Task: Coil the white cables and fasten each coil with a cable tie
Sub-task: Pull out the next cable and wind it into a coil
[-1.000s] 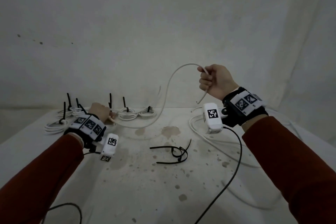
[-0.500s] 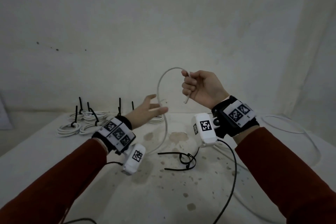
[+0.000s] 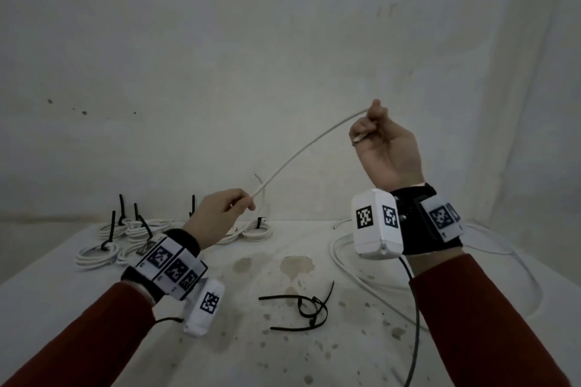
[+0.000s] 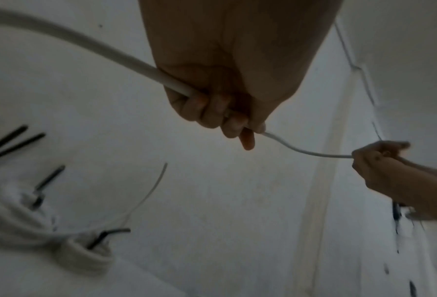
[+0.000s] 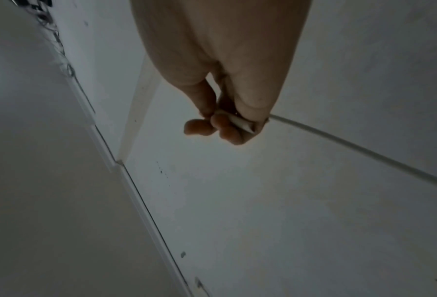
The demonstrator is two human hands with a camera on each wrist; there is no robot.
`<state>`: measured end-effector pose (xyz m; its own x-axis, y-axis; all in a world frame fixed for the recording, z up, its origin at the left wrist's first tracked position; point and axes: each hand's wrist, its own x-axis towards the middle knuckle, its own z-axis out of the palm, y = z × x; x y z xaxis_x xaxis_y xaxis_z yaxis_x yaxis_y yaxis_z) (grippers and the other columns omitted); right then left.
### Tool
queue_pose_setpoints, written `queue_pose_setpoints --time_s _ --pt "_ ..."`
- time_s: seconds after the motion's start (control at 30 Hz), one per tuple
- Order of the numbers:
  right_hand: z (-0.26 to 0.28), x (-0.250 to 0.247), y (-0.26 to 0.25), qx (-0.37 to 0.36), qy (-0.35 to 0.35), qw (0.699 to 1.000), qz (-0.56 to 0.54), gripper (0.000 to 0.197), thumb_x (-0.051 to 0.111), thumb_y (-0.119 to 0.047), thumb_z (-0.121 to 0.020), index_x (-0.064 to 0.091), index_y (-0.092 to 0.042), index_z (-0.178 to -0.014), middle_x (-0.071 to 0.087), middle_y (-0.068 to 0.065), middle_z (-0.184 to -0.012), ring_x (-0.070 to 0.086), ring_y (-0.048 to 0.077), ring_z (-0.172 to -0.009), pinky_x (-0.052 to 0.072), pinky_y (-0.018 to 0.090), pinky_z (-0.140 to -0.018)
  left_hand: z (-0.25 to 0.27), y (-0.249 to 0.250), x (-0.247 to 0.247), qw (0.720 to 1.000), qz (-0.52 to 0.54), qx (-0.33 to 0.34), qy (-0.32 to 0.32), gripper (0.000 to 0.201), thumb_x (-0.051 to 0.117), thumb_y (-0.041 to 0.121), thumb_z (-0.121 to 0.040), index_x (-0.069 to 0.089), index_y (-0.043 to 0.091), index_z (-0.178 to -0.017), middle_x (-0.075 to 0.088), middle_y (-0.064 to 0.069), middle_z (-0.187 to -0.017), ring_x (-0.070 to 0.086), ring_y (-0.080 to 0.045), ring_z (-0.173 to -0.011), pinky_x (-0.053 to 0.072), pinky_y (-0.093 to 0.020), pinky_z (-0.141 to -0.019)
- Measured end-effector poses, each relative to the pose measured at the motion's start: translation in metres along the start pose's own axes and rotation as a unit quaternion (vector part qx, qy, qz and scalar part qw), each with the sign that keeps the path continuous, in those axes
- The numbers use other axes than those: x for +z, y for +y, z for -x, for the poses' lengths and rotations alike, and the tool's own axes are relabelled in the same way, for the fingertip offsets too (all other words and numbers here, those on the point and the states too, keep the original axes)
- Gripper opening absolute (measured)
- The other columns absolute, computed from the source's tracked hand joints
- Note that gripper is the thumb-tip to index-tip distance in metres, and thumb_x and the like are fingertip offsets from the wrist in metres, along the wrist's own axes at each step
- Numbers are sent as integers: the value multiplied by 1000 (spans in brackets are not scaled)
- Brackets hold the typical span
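A white cable (image 3: 301, 151) stretches in the air between both hands. My right hand (image 3: 374, 132) is raised at the right and pinches the cable near its end, whose short stub (image 5: 240, 121) sticks out past the fingers. My left hand (image 3: 232, 207), lower and to the left, has its fingers curled round the same cable (image 4: 97, 50) further along. Behind the left hand the cable runs down toward the table. Loose black cable ties (image 3: 309, 308) lie on the white table (image 3: 94, 308) between my forearms.
Several tied white coils (image 3: 132, 236) with upright black tie tails sit at the back left of the table. More loose white cable (image 3: 352, 270) loops on the right side. A black wire (image 3: 415, 324) hangs from my right wrist. A white wall stands close behind.
My left hand, open half a second ago, has closed round the cable. My right hand has risen and moved right, pulling the arched cable out into a straighter span.
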<state>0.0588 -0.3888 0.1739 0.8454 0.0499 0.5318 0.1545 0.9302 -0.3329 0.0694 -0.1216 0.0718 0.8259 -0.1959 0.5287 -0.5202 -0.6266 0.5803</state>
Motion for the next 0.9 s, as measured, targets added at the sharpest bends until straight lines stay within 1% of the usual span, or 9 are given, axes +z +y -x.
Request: queue_pose_setpoints --time_s 0.17,0.27,0.37,0.47,0.57,0.67,0.7,0.73,0.9 --pt "2 -10 25 -78 10 983 167 15 44 -4 -98 57 -6 -92 73 7 -85 66 15 -67 56 26 -74 -2 21 -17 970 -174 170 12 32 44 38 -94 67 18 -85 52 17 -58 45 -2 -50 31 -13 -52" --pt "1 -14 42 -120 -21 925 360 14 44 1 -98 56 -4 -92 72 9 -84 68 18 -69 57 30 -76 -2 30 -19 938 -245 246 16 47 29 48 -89 65 18 -85 58 9 -71 51 -12 -58 40 -28 -53" --pt "3 -19 56 -137 -94 798 579 16 43 1 -98 51 -9 -90 70 8 -84 68 18 -68 55 29 -71 -3 38 -26 908 -281 309 42 40 34 42 -91 64 17 -81 60 7 -69 58 -20 -58 46 -33 -47" --pt "11 -19 62 -115 -193 630 744 11 41 -7 -99 44 -14 -92 72 1 -90 68 17 -74 54 32 -72 -5 42 -33 882 -301 359 45 36 39 37 -90 67 17 -79 65 5 -69 62 -21 -57 49 -31 -47" --pt "19 -9 65 -114 -284 497 812 12 39 -11 -100 38 -21 -94 71 -2 -94 66 19 -76 53 38 -71 -4 44 -36 852 -330 405 35 45 34 41 -95 68 18 -76 64 7 -66 59 -18 -54 43 -23 -49" --pt "24 5 68 -68 -342 377 858 11 41 -7 -97 43 -16 -104 69 -2 -94 62 22 -76 51 43 -70 -2 46 -44 839 -342 423 21 57 19 42 -101 66 19 -77 61 8 -66 56 -16 -56 38 -22 -53" --pt "24 6 68 -43 -350 368 860 11 41 -9 -98 44 -15 -106 68 -1 -91 61 22 -75 50 43 -71 -2 47 -48 838 -343 424 18 57 20 42 -101 66 18 -78 61 8 -66 55 -16 -57 36 -22 -54" --pt "26 8 67 -18 -349 388 853 8 41 -13 -99 45 -16 -105 66 0 -86 60 22 -73 49 43 -71 -2 47 -52 838 -345 423 19 55 21 41 -101 66 18 -79 61 7 -67 55 -17 -58 35 -22 -56" --pt "35 9 66 -4 -319 523 790 37 28 -39 -101 59 -22 -89 47 -8 -64 47 11 -61 42 32 -65 -5 50 -71 855 -314 409 46 50 27 43 -100 65 13 -86 58 0 -70 55 -22 -61 42 -31 -54"
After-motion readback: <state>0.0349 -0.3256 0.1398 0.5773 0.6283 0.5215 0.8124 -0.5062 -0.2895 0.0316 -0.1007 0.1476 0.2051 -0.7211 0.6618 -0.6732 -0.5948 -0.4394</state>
